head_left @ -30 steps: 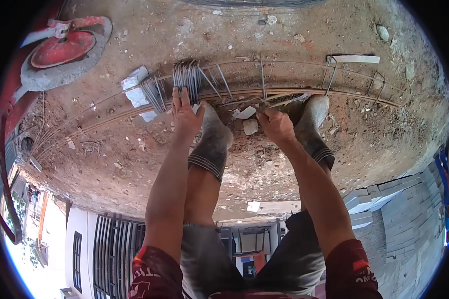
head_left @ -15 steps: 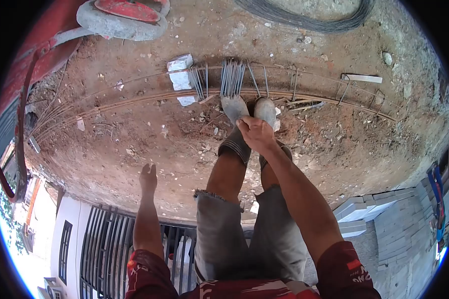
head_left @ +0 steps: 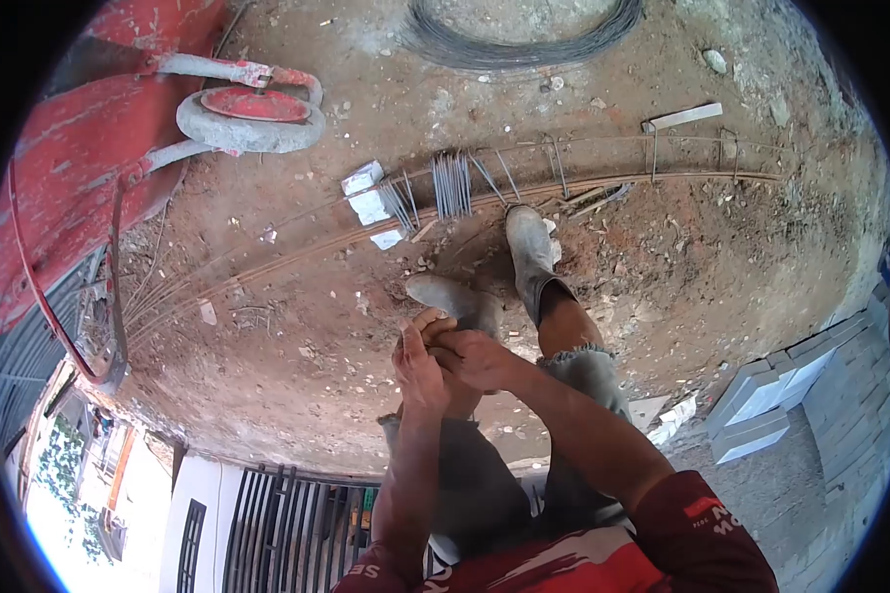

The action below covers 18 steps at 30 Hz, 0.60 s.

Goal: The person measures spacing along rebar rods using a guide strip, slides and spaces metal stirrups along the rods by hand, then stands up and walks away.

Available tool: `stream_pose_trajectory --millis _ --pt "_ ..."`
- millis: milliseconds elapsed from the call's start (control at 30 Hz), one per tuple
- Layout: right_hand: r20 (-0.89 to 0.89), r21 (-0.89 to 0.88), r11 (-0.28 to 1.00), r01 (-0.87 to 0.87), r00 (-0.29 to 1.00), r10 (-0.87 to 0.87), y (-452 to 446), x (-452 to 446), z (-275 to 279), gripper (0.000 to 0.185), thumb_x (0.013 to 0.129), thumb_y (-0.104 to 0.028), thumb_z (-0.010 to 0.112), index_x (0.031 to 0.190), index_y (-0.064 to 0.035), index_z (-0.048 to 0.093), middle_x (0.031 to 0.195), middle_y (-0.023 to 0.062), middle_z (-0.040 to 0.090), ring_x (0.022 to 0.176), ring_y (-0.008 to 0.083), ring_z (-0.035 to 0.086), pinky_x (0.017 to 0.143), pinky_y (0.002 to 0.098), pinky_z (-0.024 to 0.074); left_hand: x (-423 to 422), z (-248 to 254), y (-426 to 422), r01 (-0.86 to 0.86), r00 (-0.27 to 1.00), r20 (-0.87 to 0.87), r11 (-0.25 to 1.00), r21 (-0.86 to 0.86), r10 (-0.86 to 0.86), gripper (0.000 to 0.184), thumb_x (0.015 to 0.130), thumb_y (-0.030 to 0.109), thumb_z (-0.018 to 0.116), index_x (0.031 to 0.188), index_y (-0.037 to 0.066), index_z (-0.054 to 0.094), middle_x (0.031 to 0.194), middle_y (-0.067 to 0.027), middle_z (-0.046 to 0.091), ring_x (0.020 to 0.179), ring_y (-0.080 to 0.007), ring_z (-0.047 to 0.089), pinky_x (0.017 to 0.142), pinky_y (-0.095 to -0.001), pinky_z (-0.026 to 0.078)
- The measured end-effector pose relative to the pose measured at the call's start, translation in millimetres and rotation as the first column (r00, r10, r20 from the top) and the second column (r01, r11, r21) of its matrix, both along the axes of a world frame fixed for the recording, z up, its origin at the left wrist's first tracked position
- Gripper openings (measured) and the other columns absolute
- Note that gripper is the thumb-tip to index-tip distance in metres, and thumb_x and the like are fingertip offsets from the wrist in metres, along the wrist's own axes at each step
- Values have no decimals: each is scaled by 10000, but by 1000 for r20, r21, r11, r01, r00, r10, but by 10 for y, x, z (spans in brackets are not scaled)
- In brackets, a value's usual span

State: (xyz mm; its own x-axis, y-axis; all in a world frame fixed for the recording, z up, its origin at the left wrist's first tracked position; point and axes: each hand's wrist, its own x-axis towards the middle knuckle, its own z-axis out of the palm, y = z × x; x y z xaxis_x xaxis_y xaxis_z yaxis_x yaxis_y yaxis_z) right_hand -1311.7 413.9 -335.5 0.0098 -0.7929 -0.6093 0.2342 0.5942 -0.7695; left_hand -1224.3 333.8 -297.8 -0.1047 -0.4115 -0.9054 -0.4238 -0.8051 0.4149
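Note:
My left hand and my right hand meet above the left boot, fingers curled together; what they hold, if anything, is hidden. Beyond them on the ground lie long thin steel rods. A tight bundle of metal stirrups stands around the rods, with a few others to its left beside white blocks. More stirrups are spaced out along the rods to the right.
A red wheelbarrow with a grey wheel is at the upper left. Coiled wire lies at the top. Grey blocks are stacked at the lower right. Dark bars show at the bottom left.
My left hand has come in from the left to meet my right hand. The boots have moved back and apart from the stirrup bundle, and more of the wheelbarrow shows.

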Motion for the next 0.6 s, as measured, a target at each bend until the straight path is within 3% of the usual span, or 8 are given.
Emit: stream_pose_trajectory --millis 100,167,233,333,400,467,533,600 --pt "79 63 990 -129 989 124 -76 -237 -240 528 861 -543 550 915 -20 602 855 182 638 836 330 627 739 421 490 175 -158 -53 -313 948 -91 947 -78 306 570 950 523 438 1154 -2 531 812 -41 546 744 -150 527 769 -313 494" --pt "-49 174 966 -190 978 202 -207 -306 -390 460 867 -475 587 962 -25 601 864 163 636 818 285 620 744 379 488 467 -313 -173 -464 877 -223 871 -163 426 542 939 516 475 1125 11 538 720 -11 478 683 -135 492 715 -301 504" --pt "-157 289 925 -248 940 301 -310 -223 -552 401 873 -408 624 1009 -31 601 873 145 635 801 240 612 748 337 485 765 -357 -381 -379 915 62 904 -198 397 496 937 489 503 1011 4 571 664 19 391 605 -91 419 590 -242 421" --pt "-295 355 933 -57 940 170 -461 -16 -876 374 867 -373 658 1023 -37 604 863 65 633 781 159 576 747 279 463 1244 -608 -707 -191 936 268 968 -161 229 451 957 419 503 981 -21 595 682 41 374 591 -51 395 518 -233 365" --pt "-206 321 852 414 909 -364 -531 230 -1113 380 871 -361 606 1018 -10 594 917 165 654 856 260 636 754 360 486 1518 -783 -904 -19 916 400 1000 -15 23 468 954 424 507 991 -34 600 650 43 345 539 -52 359 494 -222 348" --pt "-359 306 762 571 810 -463 -702 273 -1256 373 866 -306 604 1077 0 586 906 179 654 854 252 640 777 359 487 1837 -921 -1139 45 931 362 999 19 -48 496 941 448 520 1005 -37 599 627 48 325 511 -52 332 475 -225 331" --pt "-558 266 644 718 659 -505 -728 352 -1672 447 848 -308 617 1152 15 562 929 196 664 879 268 651 810 355 491 2041 -1100 -1437 -110 924 380 985 136 50 505 933 458 530 1035 -32 600 626 53 326 506 -48 326 459 -228 307" --pt "-676 283 656 700 631 -381 -841 270 -1788 513 835 -336 637 1184 29 546 966 202 669 920 291 655 839 345 493 2282 -1232 -1743 -68 921 390 985 161 0 517 933 470 520 1084 -19 592 623 57 312 502 -46 313 442 -228 273"
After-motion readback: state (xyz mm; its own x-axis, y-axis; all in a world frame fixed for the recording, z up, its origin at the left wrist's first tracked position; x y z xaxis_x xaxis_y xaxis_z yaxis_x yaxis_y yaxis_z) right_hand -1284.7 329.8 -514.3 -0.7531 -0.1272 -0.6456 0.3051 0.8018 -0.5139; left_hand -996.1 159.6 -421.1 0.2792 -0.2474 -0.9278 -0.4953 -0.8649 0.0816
